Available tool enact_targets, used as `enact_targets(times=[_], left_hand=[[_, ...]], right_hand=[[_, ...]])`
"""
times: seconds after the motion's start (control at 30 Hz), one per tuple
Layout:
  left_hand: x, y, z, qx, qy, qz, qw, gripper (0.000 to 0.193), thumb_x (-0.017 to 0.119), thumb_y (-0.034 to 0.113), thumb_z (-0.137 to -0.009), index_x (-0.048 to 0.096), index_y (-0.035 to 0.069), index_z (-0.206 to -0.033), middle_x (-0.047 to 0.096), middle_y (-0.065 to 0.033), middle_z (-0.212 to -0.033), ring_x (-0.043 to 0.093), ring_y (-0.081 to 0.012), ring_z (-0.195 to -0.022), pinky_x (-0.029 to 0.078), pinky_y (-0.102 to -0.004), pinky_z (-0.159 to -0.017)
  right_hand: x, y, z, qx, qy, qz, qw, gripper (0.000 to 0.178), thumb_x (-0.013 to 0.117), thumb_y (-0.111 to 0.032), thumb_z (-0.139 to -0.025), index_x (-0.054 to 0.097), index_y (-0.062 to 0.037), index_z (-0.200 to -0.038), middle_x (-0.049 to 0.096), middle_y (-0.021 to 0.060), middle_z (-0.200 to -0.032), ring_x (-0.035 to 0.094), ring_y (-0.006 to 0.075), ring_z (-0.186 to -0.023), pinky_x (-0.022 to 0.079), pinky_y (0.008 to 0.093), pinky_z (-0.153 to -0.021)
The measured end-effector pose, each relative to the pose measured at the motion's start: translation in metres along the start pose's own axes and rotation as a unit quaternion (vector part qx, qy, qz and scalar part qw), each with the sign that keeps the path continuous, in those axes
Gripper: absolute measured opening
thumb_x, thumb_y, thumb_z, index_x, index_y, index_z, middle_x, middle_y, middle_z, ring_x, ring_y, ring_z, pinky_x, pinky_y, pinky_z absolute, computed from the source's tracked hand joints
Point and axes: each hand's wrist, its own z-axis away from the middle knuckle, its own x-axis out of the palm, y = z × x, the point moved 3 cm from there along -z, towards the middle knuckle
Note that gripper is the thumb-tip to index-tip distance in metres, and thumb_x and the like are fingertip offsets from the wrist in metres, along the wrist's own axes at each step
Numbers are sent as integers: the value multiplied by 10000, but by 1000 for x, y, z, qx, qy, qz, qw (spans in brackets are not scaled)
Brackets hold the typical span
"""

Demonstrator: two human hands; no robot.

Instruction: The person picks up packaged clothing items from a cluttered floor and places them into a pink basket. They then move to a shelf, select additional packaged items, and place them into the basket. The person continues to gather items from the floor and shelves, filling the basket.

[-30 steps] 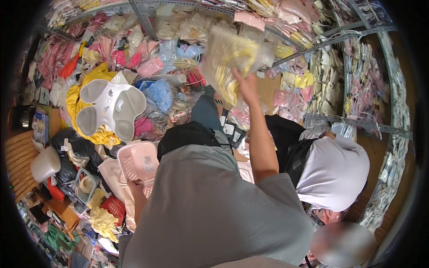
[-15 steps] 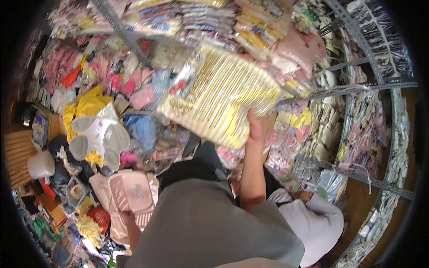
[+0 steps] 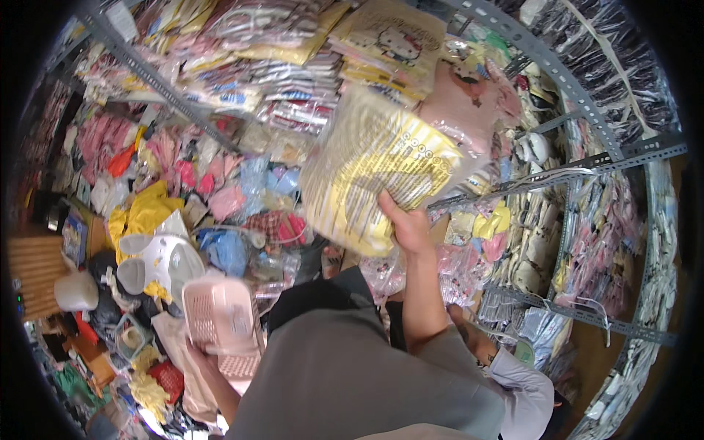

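My right hand (image 3: 411,229) grips the lower edge of a yellow-and-white striped packet (image 3: 367,172) in a clear plastic bag, thumb on top. The packet is held up in front of the shelves and is a little blurred. Low on the left, my left hand (image 3: 205,361) is closed on the side of a pale pink plastic basket (image 3: 216,312) with a holed wall. Part of that hand's grip is hidden behind the basket. Another pink holed piece (image 3: 238,367) shows just below it.
Metal shelving (image 3: 513,187) stacked with bagged goods stands ahead and to the right. A white-and-grey moulded plastic piece (image 3: 158,264) lies beside a yellow bag (image 3: 147,209) on the left. Close on my right, another person's pale sleeve (image 3: 521,385) shows.
The striped packet has turned in my right hand and shows another side. My left hand has raised and tilted the pink basket. The view has shifted a little.
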Motion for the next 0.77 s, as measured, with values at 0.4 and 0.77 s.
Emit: enact_targets(times=[0.4, 0.77], left_hand=[[298, 5, 74, -45, -210, 100, 971, 332, 567, 310, -1020, 606, 62, -1237, 685, -50, -1031, 650, -148, -834, 562, -300, -712], [363, -4, 118, -57, -299, 75, 950, 370, 601, 298, -1007, 590, 79, -1304, 687, -57, -1062, 649, -136, -854, 560, -305, -728]], right_hand=[[224, 66, 119, -386, -467, 463, 646, 540, 564, -69, -881, 595, -251, -1388, 469, 108, -1509, 421, 352, -1394, 330, 557, -1128], [251, 135, 92, -190, -272, 266, 905, 959, 748, -554, -815, 330, -135, -1570, 271, 219, -1624, 236, 357, -1518, 140, 606, -1201]])
